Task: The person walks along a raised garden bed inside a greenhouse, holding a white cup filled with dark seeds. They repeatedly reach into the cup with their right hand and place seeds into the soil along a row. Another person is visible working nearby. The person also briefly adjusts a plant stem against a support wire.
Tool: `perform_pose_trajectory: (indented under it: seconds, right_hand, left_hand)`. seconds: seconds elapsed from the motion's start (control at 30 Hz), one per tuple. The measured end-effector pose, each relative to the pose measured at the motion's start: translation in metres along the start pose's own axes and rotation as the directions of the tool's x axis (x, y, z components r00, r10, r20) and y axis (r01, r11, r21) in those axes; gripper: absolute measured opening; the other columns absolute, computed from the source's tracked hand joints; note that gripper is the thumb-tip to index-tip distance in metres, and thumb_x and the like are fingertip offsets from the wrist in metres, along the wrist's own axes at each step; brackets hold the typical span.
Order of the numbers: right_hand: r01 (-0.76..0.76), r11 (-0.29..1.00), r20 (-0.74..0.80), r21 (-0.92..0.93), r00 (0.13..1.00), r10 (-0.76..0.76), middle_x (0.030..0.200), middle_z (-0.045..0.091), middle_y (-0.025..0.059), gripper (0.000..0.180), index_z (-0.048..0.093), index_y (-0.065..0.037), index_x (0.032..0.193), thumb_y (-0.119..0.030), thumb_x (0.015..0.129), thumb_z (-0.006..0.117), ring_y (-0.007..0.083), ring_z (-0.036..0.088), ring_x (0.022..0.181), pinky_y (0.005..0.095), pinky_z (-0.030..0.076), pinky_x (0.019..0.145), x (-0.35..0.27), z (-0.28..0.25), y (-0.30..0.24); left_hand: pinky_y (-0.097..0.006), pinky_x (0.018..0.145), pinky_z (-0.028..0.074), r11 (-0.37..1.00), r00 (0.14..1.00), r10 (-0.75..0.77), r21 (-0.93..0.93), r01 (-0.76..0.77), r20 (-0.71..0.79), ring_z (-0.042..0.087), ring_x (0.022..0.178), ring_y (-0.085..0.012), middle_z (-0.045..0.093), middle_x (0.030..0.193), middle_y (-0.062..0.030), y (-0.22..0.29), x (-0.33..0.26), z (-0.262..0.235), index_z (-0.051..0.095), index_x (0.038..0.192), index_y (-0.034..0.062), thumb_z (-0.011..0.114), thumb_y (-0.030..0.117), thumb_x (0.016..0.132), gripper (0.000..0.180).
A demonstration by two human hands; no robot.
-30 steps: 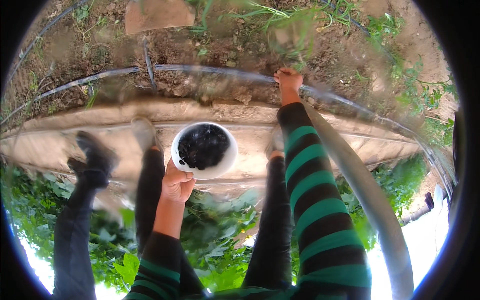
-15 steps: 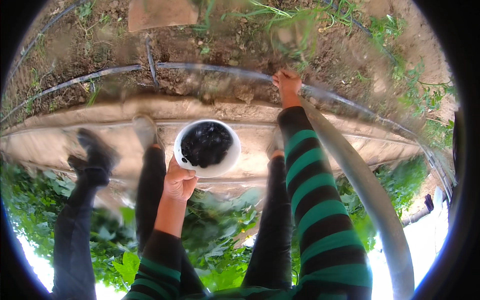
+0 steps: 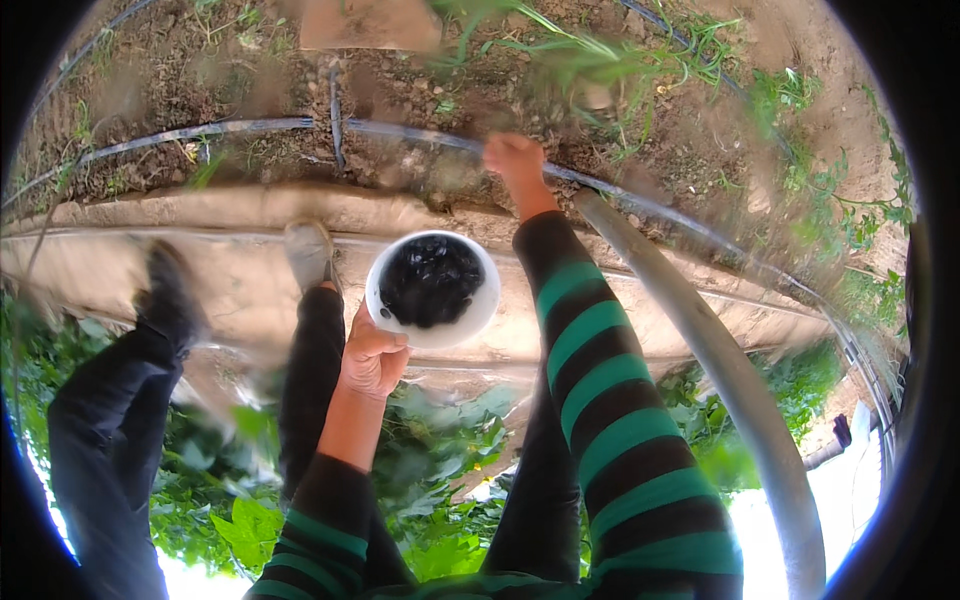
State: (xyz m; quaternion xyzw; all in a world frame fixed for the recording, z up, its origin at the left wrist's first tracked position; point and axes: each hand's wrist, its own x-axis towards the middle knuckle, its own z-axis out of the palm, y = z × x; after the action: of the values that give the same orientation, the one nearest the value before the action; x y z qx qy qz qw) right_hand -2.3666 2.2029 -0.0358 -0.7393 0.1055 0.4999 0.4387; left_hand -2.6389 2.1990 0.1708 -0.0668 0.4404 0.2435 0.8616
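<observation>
My left hand point(image 3: 375, 357) grips a round white bowl point(image 3: 477, 318) by its near left rim, with the thumb at the edge. Inside lies a heap of small, shiny black pieces point(image 3: 430, 280) that look like seeds. My right hand point(image 3: 514, 163) is held beyond the bowl, over the soil bed and beside a thin dark drip hose point(image 3: 640, 205). Its fingers are curled together; whatever they hold, if anything, is hidden. The striped sleeve of my right arm reaches past the bowl on its right.
A thick grey pipe point(image 3: 725, 350) slants down at my right. Another person's dark-trousered legs point(image 3: 110, 410) stand at the left. Leafy plants point(image 3: 440, 550) grow below. Grass tufts point(image 3: 570, 45) and a flat reddish slab point(image 3: 370, 25) lie on the far soil.
My right hand has shifted left along the drip hose, staying closed. In view, the bowl sits slightly farther right and higher. The other person's legs have moved left.
</observation>
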Motion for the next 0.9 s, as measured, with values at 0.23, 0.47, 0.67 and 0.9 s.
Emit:
perform_pose_trajectory:
  seconds: [0.23,0.47,0.67,0.9]
  right_hand:
    - [-0.020,0.841,-0.099,-0.541,0.994,-0.040,0.084,0.068,0.0132,0.022,0.065,0.003,0.104,-0.012,0.088,0.062,0.0180,0.066,0.067,0.0326,0.054,0.059,0.003,0.023,-0.009]
    - [0.054,0.654,-0.079,-0.755,0.982,-0.173,0.085,0.069,0.0147,0.019,0.070,-0.004,0.098,-0.017,0.087,0.063,0.0250,0.067,0.074,0.0382,0.053,0.062,0.008,0.029,-0.007]
    - [0.185,0.551,0.007,-0.814,0.951,-0.308,0.085,0.068,0.0160,0.013,0.072,-0.005,0.089,-0.013,0.084,0.063,0.0328,0.065,0.079,0.0411,0.052,0.067,0.019,0.030,0.005]
    - [0.166,0.571,-0.045,-0.804,0.941,-0.337,0.085,0.069,0.0149,0.011,0.068,-0.001,0.090,-0.003,0.084,0.059,0.0283,0.067,0.077,0.0385,0.054,0.065,0.006,0.033,0.002]
  left_hand:
    - [-0.040,0.095,0.044,0.997,1.000,0.004,-0.075,-0.004,0.002,0.056,0.108,-0.0291,0.058,0.115,-0.0162,0.011,-0.004,-0.003,0.044,0.125,-0.0053,0.065,-0.006,0.058,0.070]
    - [-0.042,0.095,0.044,0.992,1.000,0.020,-0.125,-0.021,-0.009,0.056,0.107,-0.0291,0.058,0.114,-0.0164,0.021,-0.010,-0.002,0.045,0.125,-0.0048,0.065,-0.008,0.059,0.069]
    - [-0.043,0.097,0.043,0.985,1.000,0.012,-0.169,-0.013,-0.003,0.054,0.111,-0.0306,0.058,0.115,-0.0161,0.025,-0.012,-0.004,0.045,0.125,-0.0037,0.064,-0.010,0.058,0.070]
    - [-0.045,0.098,0.042,0.986,0.998,0.060,-0.155,-0.058,0.006,0.053,0.112,-0.0313,0.057,0.118,-0.0156,0.029,-0.013,-0.007,0.044,0.127,-0.0019,0.063,-0.009,0.058,0.072]
